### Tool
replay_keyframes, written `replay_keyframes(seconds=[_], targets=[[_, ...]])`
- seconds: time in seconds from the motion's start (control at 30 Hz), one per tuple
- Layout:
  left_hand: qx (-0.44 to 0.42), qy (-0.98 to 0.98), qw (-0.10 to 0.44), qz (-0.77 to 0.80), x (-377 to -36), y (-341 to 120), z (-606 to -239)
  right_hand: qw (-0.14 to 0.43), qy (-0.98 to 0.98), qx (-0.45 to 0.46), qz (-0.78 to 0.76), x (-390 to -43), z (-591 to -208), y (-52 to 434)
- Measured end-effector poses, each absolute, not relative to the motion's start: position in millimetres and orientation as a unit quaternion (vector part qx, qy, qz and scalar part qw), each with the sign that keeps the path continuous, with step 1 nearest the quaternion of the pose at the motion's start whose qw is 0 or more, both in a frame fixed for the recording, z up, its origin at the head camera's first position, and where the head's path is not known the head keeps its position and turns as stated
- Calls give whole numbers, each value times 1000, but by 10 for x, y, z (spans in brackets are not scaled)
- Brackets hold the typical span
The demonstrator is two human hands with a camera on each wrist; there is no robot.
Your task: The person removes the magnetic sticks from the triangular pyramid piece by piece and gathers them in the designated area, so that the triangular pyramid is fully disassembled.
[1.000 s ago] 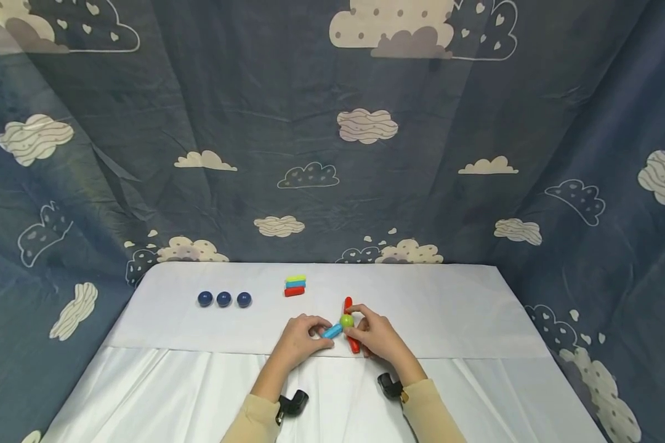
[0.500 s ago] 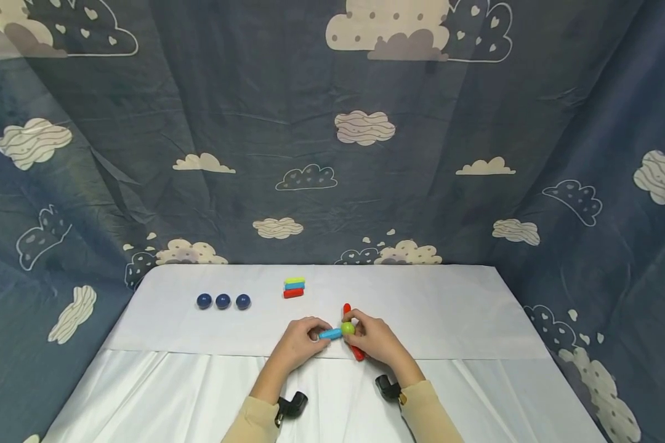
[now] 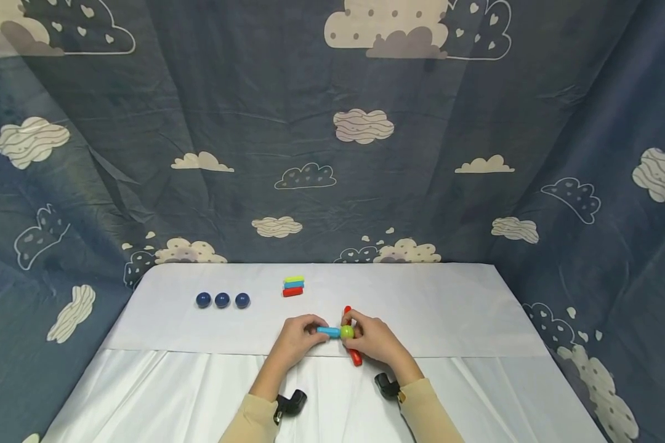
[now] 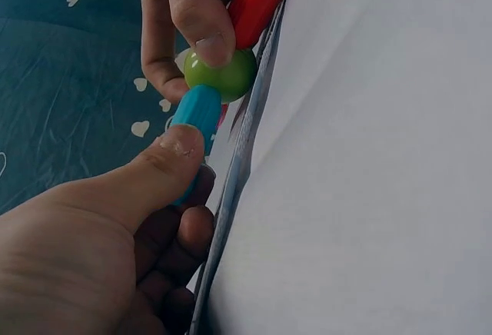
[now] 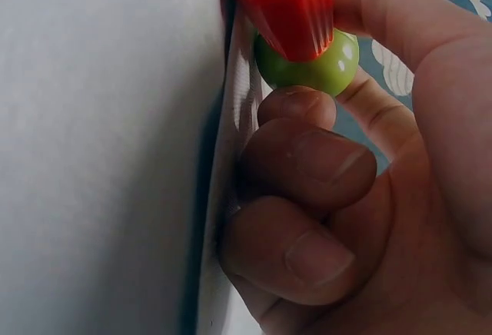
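Note:
My left hand (image 3: 296,337) pinches a light blue stick (image 3: 328,331) (image 4: 194,124) between thumb and fingers. The stick's end meets a green ball (image 3: 346,332) (image 4: 220,74) (image 5: 307,64). My right hand (image 3: 372,337) grips that ball with thumb and fingertips. A red stick (image 3: 352,352) (image 4: 258,1) (image 5: 280,4) also touches the ball and runs front to back past it, partly hidden under the right hand. Both hands hover just above the white table (image 3: 438,307) near its middle.
Three dark blue balls (image 3: 222,300) sit in a row at the left of the table. A small stack of yellow, blue and red sticks (image 3: 294,287) lies behind my left hand. Blue cloud-printed cloth (image 3: 332,135) surrounds the table.
The blue stick has swung from slanted to level, and the ball with both sticks has dropped a little closer to the table. Both hands stay in place.

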State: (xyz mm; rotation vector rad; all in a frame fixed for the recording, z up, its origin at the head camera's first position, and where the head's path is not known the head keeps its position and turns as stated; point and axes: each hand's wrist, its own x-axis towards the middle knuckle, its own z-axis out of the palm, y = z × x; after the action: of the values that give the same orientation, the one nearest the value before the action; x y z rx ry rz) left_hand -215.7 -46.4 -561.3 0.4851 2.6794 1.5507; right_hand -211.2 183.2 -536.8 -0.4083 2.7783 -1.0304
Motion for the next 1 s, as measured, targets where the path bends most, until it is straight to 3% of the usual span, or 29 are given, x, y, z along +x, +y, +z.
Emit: replay_keyframes(seconds=[0.37,1.0], targets=[[122,842,25,524,-2169,-510,-5574,78,926,-136,-344,-2135,-5375,1833],[9,814,-75,576,-2349,-859,-5379,89,925,-109,-353,-2121,-5356,1817]])
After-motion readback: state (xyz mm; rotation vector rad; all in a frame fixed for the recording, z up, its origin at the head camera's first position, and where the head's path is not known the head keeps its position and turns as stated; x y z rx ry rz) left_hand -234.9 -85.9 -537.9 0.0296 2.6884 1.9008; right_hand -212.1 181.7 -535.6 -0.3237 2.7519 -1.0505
